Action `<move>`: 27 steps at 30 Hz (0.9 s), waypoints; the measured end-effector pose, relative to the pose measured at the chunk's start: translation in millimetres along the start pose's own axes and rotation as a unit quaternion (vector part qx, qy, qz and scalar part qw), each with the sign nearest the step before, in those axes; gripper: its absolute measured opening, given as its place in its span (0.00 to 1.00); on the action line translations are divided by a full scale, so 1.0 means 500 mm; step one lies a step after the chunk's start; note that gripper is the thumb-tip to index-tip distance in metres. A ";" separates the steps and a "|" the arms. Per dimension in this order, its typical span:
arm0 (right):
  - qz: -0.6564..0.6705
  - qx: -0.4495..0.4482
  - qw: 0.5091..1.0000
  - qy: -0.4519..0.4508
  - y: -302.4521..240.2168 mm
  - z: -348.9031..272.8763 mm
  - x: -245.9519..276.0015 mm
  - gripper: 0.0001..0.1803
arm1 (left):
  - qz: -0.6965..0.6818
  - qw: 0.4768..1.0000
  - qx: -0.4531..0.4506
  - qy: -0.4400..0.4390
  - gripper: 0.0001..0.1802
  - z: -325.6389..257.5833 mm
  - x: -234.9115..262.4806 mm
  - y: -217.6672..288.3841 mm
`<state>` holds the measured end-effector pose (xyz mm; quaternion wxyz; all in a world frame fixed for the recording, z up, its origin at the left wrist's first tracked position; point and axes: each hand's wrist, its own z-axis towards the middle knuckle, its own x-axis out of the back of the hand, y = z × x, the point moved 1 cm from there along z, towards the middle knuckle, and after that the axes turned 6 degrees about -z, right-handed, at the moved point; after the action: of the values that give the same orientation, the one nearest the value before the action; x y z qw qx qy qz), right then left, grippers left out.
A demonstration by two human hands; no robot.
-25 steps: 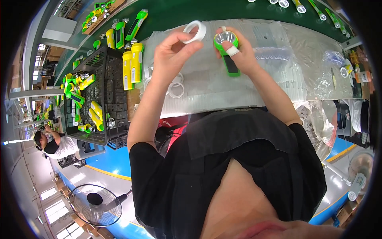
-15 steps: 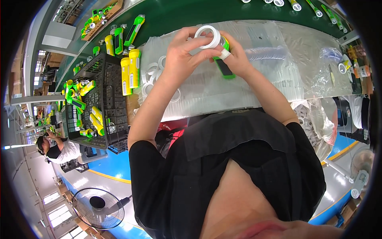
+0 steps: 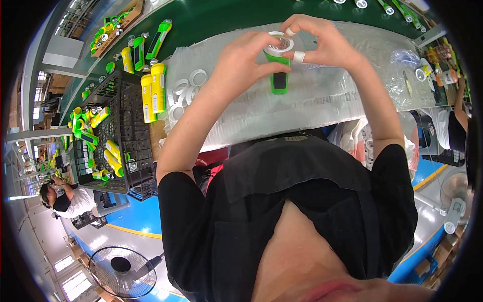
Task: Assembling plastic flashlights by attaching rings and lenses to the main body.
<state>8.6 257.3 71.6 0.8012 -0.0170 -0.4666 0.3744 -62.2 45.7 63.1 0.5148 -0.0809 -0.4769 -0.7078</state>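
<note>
A green flashlight [image 3: 279, 82] with a dark panel stands head-up over the wrapped work surface. On its head sits a white ring [image 3: 274, 51], with a clear lens showing inside. My left hand [image 3: 245, 61] is closed round the head from the left; its thumb lies across the green body and its fingers reach the ring. From the other side, my right hand [image 3: 326, 44] curves its forefinger and thumb about the ring. White tape wraps fingers of that hand. Several loose white rings [image 3: 192, 86] lie left of my left forearm.
Two yellow flashlights [image 3: 152, 93] lie beside a black crate [image 3: 132, 143] holding more flashlights. Further green and yellow flashlights [image 3: 159, 40] rest on the green surface [image 3: 216, 19] behind. A floor fan [image 3: 122, 265] stands lower left. Other people sit at both sides.
The white ring, held up separately before, now sits on the flashlight's head. The flashlight has turned from tilted to more upright, and my right hand has spread out to the right.
</note>
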 end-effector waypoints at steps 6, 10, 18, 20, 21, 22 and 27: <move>-0.028 -0.038 0.980 -0.191 -0.053 0.060 0.049 0.21 | -0.030 0.998 0.055 -0.004 0.24 0.000 -0.037 -0.009; -0.038 -0.042 0.942 -0.332 -0.048 0.110 0.075 0.16 | -0.042 0.997 0.062 0.001 0.23 0.007 -0.045 -0.010; -0.249 -0.185 0.929 -0.203 -0.056 0.083 0.031 0.29 | -0.046 0.997 0.052 0.033 0.22 0.012 -0.064 -0.016; -0.275 -0.207 0.905 -0.250 -0.071 0.100 0.042 0.29 | -0.052 0.996 0.059 0.040 0.23 0.018 -0.068 -0.023; -0.298 -0.228 0.878 -0.296 -0.077 0.107 0.049 0.28 | -0.052 0.996 0.058 0.042 0.23 0.019 -0.069 -0.023; -0.300 -0.229 0.878 -0.296 -0.076 0.107 0.058 0.28 | -0.044 0.997 0.044 0.042 0.23 0.018 -0.068 -0.022; -0.142 -0.131 0.934 -0.299 -0.060 0.080 0.071 0.29 | -0.041 0.997 -0.006 0.062 0.22 0.016 -0.074 -0.013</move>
<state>5.7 244.7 131.4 0.6598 0.0569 -0.7273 0.1801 -53.6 76.1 40.9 0.5134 -0.0207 -0.4428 -0.7348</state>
